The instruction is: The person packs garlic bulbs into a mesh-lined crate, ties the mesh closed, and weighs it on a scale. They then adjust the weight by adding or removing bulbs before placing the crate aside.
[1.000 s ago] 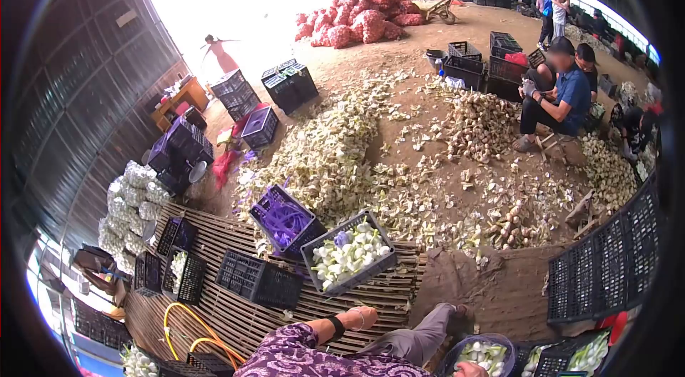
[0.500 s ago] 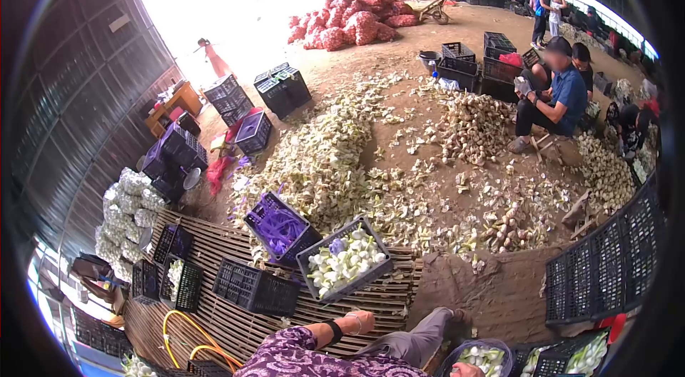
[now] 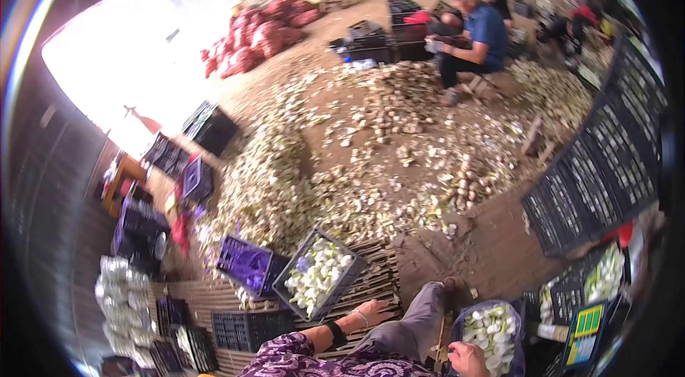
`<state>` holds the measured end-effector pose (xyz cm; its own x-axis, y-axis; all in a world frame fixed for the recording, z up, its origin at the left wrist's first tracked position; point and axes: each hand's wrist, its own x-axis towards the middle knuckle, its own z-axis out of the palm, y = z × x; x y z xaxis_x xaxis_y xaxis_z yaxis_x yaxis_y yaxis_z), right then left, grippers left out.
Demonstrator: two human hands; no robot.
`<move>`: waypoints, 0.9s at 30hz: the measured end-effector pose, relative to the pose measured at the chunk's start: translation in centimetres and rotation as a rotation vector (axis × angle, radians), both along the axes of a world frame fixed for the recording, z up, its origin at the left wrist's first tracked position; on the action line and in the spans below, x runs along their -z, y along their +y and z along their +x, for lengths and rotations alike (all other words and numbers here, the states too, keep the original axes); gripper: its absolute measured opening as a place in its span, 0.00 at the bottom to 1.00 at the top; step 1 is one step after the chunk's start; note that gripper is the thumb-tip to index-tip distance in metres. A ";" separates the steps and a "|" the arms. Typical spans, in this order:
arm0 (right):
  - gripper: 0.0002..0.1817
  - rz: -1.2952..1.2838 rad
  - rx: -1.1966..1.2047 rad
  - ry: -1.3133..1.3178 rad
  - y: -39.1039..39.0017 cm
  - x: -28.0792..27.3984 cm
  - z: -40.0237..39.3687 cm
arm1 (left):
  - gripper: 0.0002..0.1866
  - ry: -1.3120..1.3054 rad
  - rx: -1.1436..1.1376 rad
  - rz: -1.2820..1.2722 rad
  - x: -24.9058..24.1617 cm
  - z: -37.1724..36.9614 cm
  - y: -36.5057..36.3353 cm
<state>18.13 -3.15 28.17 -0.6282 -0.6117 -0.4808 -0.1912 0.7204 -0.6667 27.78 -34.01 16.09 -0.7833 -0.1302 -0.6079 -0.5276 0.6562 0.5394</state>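
My left hand [image 3: 374,312], a bracelet at its wrist and a black band further up the arm, is held out beside my knee with nothing in it and its fingers apart. Just beyond it a black crate [image 3: 320,275] stands tilted, full of white garlic-like bulbs with short green stems. At the bottom right my right hand [image 3: 468,358] is over the near edge of a lined basket [image 3: 519,348] of similar bulbs [image 3: 489,331]. Its fingers are curled, and I cannot tell what they hold.
A crate of purple straps [image 3: 246,263] and a black crate [image 3: 253,330] stand on the slatted platform. Tall stacked crates [image 3: 596,170] rise at right. Peelings [image 3: 260,184] cover the floor. A seated person [image 3: 485,41] works near red sacks [image 3: 257,34].
My view has turned right and down, so the basket of bulbs and my right hand show more fully. A card in yellow, green and blue has come into view at lower right.
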 end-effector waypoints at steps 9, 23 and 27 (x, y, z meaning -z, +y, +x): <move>0.09 -0.404 0.658 -0.097 2.4 12.9 5.9 | 0.48 0.135 0.408 0.198 0.4 -16.4 11.9; 0.56 -1.274 2.087 -1.311 -1.0 24.8 5.8 | 0.61 -0.329 0.212 0.076 15.7 -18.3 21.1; 0.33 -1.180 1.933 -1.050 -3.2 32.3 4.7 | 0.43 -0.479 0.127 -0.005 19.6 -19.8 21.5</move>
